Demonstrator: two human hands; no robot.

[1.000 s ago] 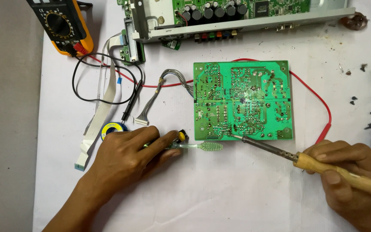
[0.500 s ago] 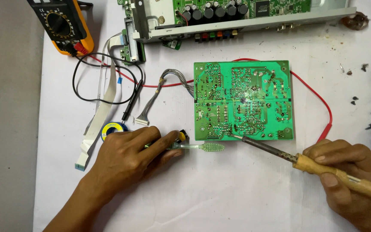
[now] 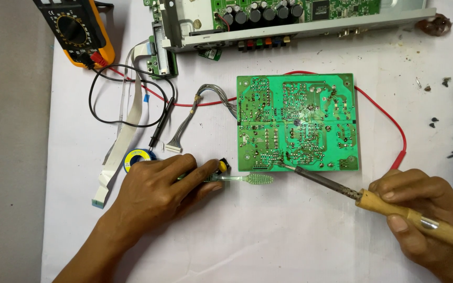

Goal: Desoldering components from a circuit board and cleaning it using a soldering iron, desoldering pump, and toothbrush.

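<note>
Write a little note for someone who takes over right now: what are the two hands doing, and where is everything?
Left hand: resting on the table over a clear green toothbrush, beside a solder spool.
Right hand: gripping a wooden-handled soldering iron, tip on the lower edge of the green circuit board.
Board lies solder side up, red wire looping round it. Multimeter at top left.
Done: cannot tell which joints. Left: the joint under the tip seems in progress.

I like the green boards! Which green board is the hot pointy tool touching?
The flat green board lying alone mid-table; the soldering iron tip meets its bottom edge. The other board sits inside the metal case up top.
</note>
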